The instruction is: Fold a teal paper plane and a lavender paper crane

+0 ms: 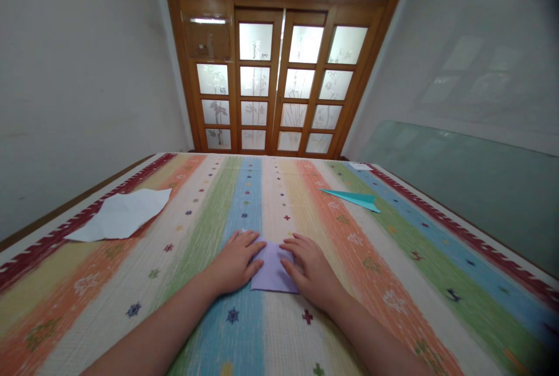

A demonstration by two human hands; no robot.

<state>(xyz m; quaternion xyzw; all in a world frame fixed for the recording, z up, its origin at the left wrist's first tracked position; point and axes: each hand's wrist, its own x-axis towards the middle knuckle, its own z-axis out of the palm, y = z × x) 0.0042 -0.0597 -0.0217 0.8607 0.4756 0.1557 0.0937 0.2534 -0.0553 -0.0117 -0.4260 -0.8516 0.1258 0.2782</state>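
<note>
A small lilac sheet of paper, partly folded, lies flat on the striped tablecloth in front of me. My left hand rests palm down on its left edge, fingers pointing right across the paper's upper corner. My right hand presses flat on its right edge, fingers pointing left. The fingertips of both hands nearly meet over the top of the paper. Neither hand grips anything; both lie flat on the sheet.
A folded teal paper plane lies on the cloth at the far right. A crumpled white paper sheet lies at the far left. A glass pane leans on the right wall. Wooden glazed doors stand behind the table.
</note>
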